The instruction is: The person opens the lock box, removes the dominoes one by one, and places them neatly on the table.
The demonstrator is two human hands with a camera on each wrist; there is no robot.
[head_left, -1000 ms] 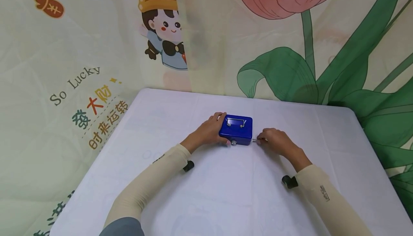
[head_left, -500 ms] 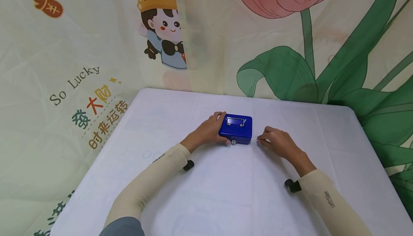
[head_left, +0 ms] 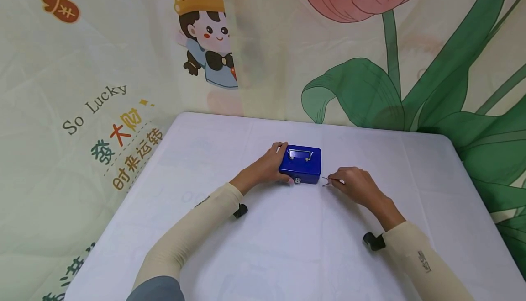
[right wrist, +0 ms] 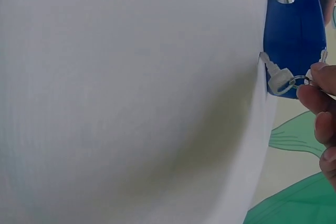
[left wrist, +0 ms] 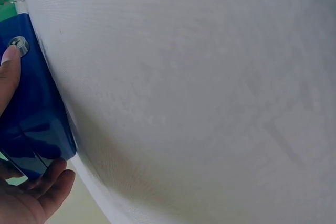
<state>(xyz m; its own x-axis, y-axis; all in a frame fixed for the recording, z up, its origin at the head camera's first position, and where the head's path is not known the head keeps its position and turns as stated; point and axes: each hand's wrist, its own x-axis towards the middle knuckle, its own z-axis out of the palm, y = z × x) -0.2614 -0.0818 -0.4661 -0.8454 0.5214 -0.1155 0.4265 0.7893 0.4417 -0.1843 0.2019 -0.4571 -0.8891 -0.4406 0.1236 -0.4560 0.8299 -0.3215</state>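
A blue metal cash box sits on the white table, lid down, with a wire handle on top. Its round silver lock is on the front face. My left hand grips the box's left end, thumb on the front beside the lock and fingers round the side. Just off the box's right end, my right hand pinches one key between thumb and forefinger. From the same metal ring a second key dangles, its tip overlapping the table surface in the right wrist view.
The white-covered table stretches around the box, its back edge close to a printed curtain with a tulip and a cartoon figure. Both forearms wear beige sleeves, each with a black wrist camera.
My right hand has drawn slightly right and toward me, and the two keys have spread apart, one now pointing lower. My left hand and the cash box stay put.
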